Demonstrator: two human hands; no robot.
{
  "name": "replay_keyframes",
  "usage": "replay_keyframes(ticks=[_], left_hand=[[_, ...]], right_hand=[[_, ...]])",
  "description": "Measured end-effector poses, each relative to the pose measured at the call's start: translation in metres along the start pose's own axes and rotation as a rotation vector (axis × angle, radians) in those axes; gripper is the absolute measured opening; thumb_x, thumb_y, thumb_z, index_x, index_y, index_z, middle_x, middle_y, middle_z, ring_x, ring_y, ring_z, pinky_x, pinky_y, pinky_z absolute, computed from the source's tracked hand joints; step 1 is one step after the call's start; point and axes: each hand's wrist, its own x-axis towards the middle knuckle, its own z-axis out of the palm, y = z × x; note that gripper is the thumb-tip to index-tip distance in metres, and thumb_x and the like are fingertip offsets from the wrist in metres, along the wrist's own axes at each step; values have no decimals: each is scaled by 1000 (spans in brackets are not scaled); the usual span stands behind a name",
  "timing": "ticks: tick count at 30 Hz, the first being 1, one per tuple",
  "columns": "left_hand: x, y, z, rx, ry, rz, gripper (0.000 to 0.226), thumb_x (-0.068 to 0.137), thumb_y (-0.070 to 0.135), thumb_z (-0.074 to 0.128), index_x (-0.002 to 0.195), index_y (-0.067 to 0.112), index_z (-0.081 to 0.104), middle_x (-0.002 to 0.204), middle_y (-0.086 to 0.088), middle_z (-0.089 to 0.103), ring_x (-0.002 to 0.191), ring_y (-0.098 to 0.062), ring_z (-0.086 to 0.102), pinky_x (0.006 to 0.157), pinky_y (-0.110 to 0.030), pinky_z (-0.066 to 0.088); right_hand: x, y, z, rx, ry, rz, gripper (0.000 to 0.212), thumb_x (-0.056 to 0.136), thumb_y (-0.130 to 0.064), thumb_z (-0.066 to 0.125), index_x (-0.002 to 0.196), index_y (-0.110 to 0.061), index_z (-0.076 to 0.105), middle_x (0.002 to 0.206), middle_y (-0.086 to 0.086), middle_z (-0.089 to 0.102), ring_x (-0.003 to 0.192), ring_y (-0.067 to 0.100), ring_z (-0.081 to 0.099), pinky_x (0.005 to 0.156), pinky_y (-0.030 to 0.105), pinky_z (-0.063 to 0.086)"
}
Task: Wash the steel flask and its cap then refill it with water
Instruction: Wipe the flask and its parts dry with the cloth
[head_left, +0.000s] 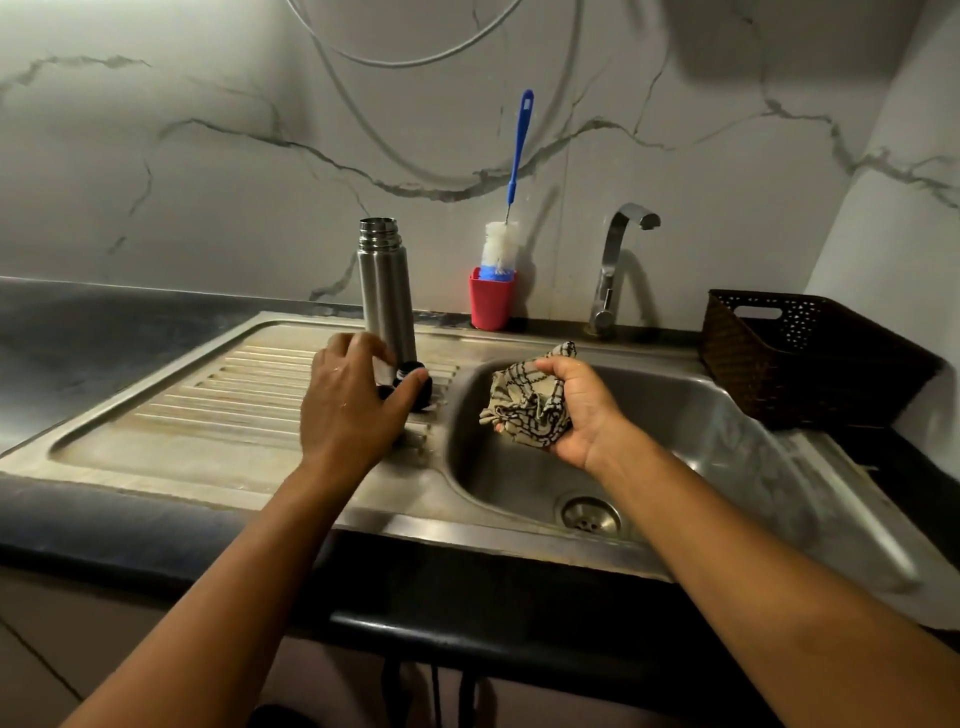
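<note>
Steel flask (387, 291) upright behind left hand (348, 405) — gripping black cap (414, 370); right hand (576, 410) clutches checked cloth (524, 400).

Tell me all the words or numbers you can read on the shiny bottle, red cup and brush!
None can be read.
The tall steel flask shows plain metal.
The red plastic cup and the blue-handled bottle brush show no print.
The checked cloth bears only lines.
The black cap is partly hidden by the left hand.
</note>
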Motion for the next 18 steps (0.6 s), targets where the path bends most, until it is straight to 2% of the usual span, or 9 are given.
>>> replay_keyframes(ticks=[2, 5, 7, 8, 11, 14, 16, 18], left_hand=[[3, 31, 9, -253, -76, -48, 34, 91, 44, 75, 108, 18, 60, 107, 1, 63, 95, -16, 62, 71, -22, 47], [9, 77, 32, -730, -502, -426, 57, 87, 55, 75, 128, 19, 58, 110, 0, 68, 97, -16, 69, 78, -30, 58], [14, 97, 53, -823, -718, -535, 60, 84, 54, 78, 128, 17, 60, 107, -5, 76, 97, -22, 75, 82, -37, 62], [16, 106, 65, -835, -767, -533, 52, 87, 47, 79, 124, 15, 64, 102, -7, 79, 95, -24, 76, 80, -38, 63], [20, 132, 95, -893, -769, -487, 19, 96, 21, 73, 112, 11, 70, 88, -6, 81, 78, -19, 78, 64, -32, 64], [23, 167, 122, -917, -773, -413, 17, 97, 21, 72, 113, 14, 71, 98, -9, 80, 79, -18, 79, 60, -28, 59], [29, 193, 136, -900, -762, -375, 18, 97, 24, 72, 112, 15, 70, 98, -8, 80, 79, -18, 77, 58, -28, 59], [38, 226, 147, -912, -789, -377, 22, 96, 24, 74, 114, 10, 70, 93, -7, 79, 75, -18, 76, 59, -31, 60]], right_hand=[[-2, -5, -6, 12, 10, 2, 28, 98, -30, 52, 96, -8, 70, 92, 19, 76, 92, 38, 70, 93, 59, 56], [-8, -19, -19, 8, 25, 4, 33, 102, -34, 49, 98, -9, 71, 88, 18, 77, 85, 35, 70, 80, 52, 57], [-12, -30, -32, -25, 41, 2, 38, 103, -37, 45, 99, -10, 72, 86, 16, 77, 80, 33, 71, 79, 49, 56], [-14, -37, -41, -39, 57, -3, 38, 104, -37, 45, 103, -10, 73, 89, 16, 77, 80, 33, 71, 80, 50, 56], [-27, -59, -71, -89, 80, -25, 35, 103, -29, 48, 121, -6, 67, 95, 19, 75, 78, 33, 72, 70, 47, 62], [-42, -82, -106, -191, 134, -89, 30, 98, -13, 55, 125, -3, 63, 92, 20, 74, 77, 33, 74, 62, 46, 65], [-48, -99, -128, -354, 253, -203, 22, 96, -5, 59, 117, -5, 63, 97, 20, 74, 80, 33, 75, 61, 46, 65], [-51, -117, -150, -452, 382, -320, 15, 93, -1, 61, 107, -8, 63, 98, 20, 73, 75, 32, 75, 52, 42, 63]])
